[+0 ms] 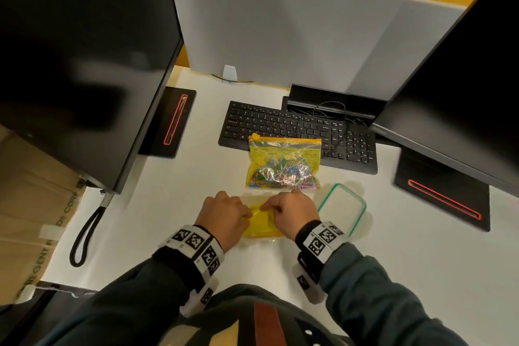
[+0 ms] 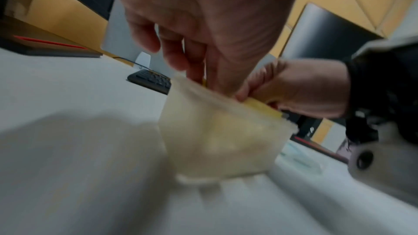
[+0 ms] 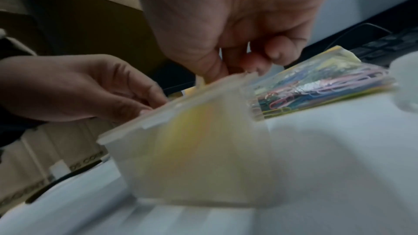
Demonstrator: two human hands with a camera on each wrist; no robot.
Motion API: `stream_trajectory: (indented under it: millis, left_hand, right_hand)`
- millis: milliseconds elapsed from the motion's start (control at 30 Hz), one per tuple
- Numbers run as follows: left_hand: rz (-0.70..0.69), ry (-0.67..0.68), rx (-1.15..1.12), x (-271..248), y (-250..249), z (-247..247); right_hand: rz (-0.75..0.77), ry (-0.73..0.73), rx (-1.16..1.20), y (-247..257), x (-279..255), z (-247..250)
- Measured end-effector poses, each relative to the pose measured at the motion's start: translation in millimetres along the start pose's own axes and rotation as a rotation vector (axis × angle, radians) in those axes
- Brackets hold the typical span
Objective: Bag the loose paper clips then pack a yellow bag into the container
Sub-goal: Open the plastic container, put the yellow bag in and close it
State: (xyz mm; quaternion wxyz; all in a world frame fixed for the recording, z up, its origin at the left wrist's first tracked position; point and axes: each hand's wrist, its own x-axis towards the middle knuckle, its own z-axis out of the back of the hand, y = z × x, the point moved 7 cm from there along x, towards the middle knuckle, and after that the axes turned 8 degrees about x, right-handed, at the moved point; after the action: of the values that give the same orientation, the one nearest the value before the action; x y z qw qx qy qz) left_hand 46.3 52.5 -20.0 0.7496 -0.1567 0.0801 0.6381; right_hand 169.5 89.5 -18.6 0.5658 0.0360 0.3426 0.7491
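A clear plastic container point(image 1: 254, 196) stands on the white desk in front of me, with a yellow zip bag point(image 1: 262, 223) inside it. My left hand point(image 1: 224, 213) and right hand point(image 1: 292, 213) meet over the container, and each pinches the bag's top edge. The left wrist view shows my left fingers point(image 2: 199, 71) reaching into the container point(image 2: 214, 140). There my right hand point(image 2: 294, 92) pinches the yellow edge point(image 2: 260, 106). A second yellow bag point(image 1: 283, 166) full of coloured paper clips lies just beyond the container, also in the right wrist view point(image 3: 316, 85).
The container's lid point(image 1: 341, 209), with a green seal, lies to the right of my right hand. A black keyboard point(image 1: 295, 132) sits behind the filled bag. Monitors stand at left point(image 1: 84, 64) and right point(image 1: 463, 78). A black cable loop point(image 1: 84, 236) hangs off the desk's left edge.
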Motion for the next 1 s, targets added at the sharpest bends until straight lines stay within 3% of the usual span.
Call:
stream_trajectory:
  millis: [100, 200, 267, 367, 467, 533, 633, 700, 767, 800, 833, 900, 933, 1000]
  left_hand:
    - [-0.012, 0.013, 0.133, 4, -1, -7]
    - [-0.002, -0.022, 0.116, 6, 4, -12]
    - [0.011, -0.124, 0.007, 5, 5, -9]
    - [0.041, -0.203, -0.053, 5, 6, -4]
    - [0.074, -0.253, -0.063, 4, 11, 1]
    - [0.082, -0.204, -0.07, 3, 16, -5]
    - [0.057, -0.123, -0.123, 0, 20, -19]
    - [0.054, -0.029, -0.18, -1, 22, -26]
    - [0.062, 0.051, -0.238, -3, 23, -30]
    - [0.057, 0.069, -0.253, -3, 23, -30]
    - [0.036, 0.051, -0.266, -3, 22, -27]
    - [-0.008, 0.001, -0.316, -2, 23, -25]
    - [-0.024, -0.017, -0.392, -3, 22, -24]
    - [0.0, -0.088, -0.692, -5, 23, -16]
  right_hand:
    - [0.078, -0.116, 0.162, 3, -7, 13]
    - [-0.033, -0.379, 0.287, -32, -19, 42]
    - [-0.237, -0.303, 0.035, -64, -29, 44]
    - [-0.459, 0.018, -0.256, -101, -46, 24]
    - [-0.388, 0.054, -0.222, -99, -47, 16]
    - [-0.335, 0.079, -0.308, -83, -47, 14]
    - [-0.249, -0.031, -0.329, -52, -53, 31]
    - [-0.099, -0.257, -0.166, -25, -61, 64]
    - [0.03, -0.468, 0.223, -9, -65, 100]
    - [0.043, -0.504, 0.472, -11, -60, 111]
    - [0.015, -0.463, 0.722, -15, -51, 112]
    - [-0.127, -0.233, 1.084, -23, -27, 84]
    - [-0.208, -0.122, 1.131, -27, -16, 64]
    - [-0.325, -0.006, 1.004, -34, -2, 28]
